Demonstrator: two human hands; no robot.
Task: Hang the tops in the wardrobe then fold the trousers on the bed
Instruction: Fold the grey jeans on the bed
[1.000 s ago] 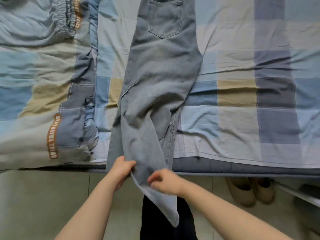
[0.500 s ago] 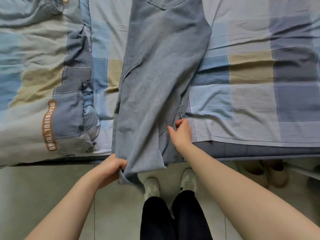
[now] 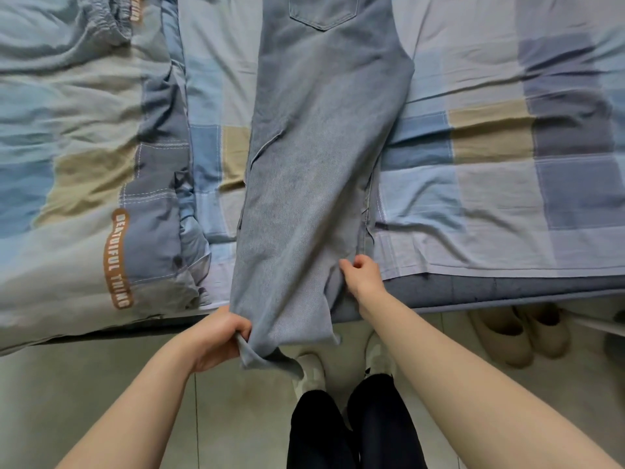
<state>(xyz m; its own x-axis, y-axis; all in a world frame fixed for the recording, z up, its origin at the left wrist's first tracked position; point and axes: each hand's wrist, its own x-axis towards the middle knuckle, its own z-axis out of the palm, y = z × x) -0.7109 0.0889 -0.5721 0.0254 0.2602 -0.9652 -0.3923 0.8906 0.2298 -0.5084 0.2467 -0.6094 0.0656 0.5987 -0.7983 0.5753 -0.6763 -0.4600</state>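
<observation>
My left hand (image 3: 220,340) is fisted tight on the hem of the jeans (image 3: 321,164), low centre frame, forearm coming up from lower left. My right hand (image 3: 363,277) pinches the jeans' right edge at the bed (image 3: 507,198) rim, arm in from lower right. Jeans: grey-blue denim, twill weave, legs stacked, back pocket at top centre, hem hanging off the bed. Plaid sheet, creased; padded quilt (image 3: 84,164) at left

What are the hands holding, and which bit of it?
Both hold the jeans. The left hand grips the hem hanging off the bed; the right hand pinches the leg's right edge higher up.
</observation>
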